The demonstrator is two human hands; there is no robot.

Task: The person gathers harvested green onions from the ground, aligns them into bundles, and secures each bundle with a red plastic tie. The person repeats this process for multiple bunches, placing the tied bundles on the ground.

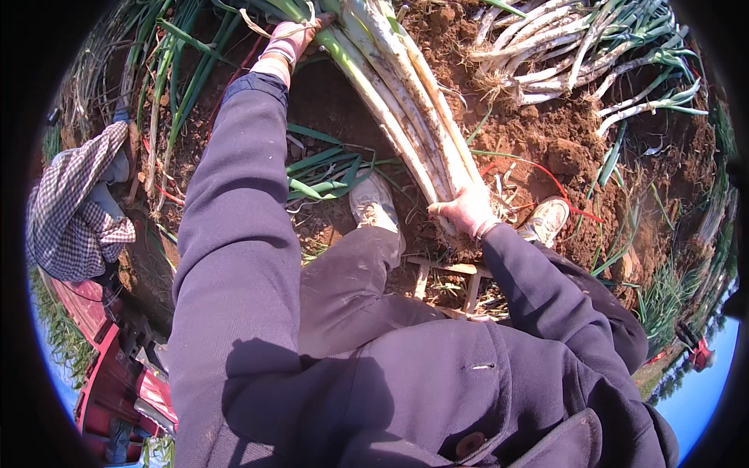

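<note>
Loose leek pile (577, 47) — red machine (109, 374), checked-shirt person (74, 210)

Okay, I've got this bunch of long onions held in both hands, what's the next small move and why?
Probably shake the bundle of long onions gently: the right hand grips the root end, where soil clings, and the left hand steadies the green tops.

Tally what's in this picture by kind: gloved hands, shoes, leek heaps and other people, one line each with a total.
Gloved hands: 2, left hand and right hand, both gripping the held bundle of leeks
Shoes: 2, one and another
Leek heaps: 2, the held bundle and a pile on the soil
Other people: 1, in a checked shirt
Total: 7
</note>
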